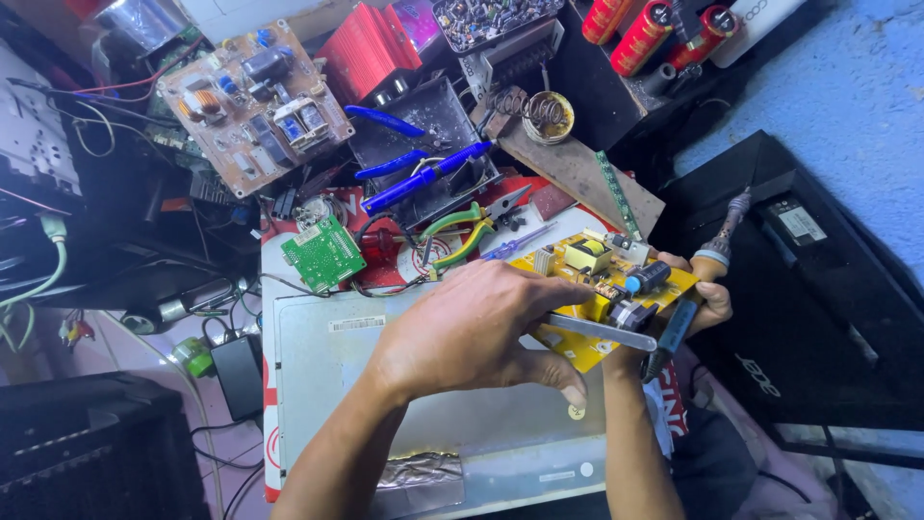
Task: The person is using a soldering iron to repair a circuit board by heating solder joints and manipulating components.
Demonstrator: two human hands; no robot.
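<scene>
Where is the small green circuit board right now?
The small green circuit board lies left of centre in the head view, left of the green-handled pliers, above the grey metal panel.

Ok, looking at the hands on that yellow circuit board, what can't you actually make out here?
Head view only:
- Underside of the yellow circuit board: faces away from the camera, and the left hand covers its near edge.
- Tip of the metal tool and the left fingers gripping it: hidden under that hand.
- Right hand: mostly behind the board; its hold on the soldering iron is unclear.
- Small parts in the tray: too small, cut by the top edge.
</scene>
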